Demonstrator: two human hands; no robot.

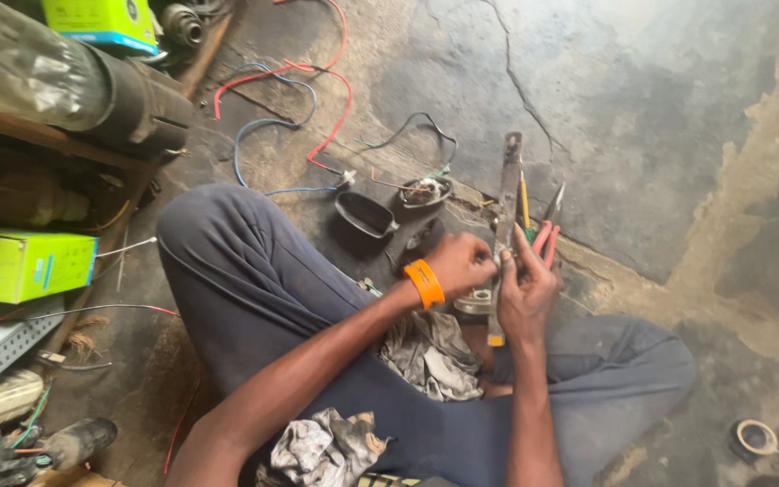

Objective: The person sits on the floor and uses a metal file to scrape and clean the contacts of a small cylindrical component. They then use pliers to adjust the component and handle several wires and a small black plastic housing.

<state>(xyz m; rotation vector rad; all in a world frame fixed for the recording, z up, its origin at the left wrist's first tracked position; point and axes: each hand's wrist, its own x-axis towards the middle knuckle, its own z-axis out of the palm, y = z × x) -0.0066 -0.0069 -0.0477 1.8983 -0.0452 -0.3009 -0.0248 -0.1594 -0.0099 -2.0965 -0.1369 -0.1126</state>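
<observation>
Both forearms extend forward from the lower frame and converge above the lap. Left hand [458,263]: fingers curled inward, knuckles up, wrist straight, closed in a grip beside the right. Right hand [525,287]: held upright, back of hand toward the camera, fingers [521,242] raised and bunched. The two hands touch at the fingertips

A repair workshop: cracked concrete floor [642,108], loose wires [299,99], pliers [547,225].
</observation>
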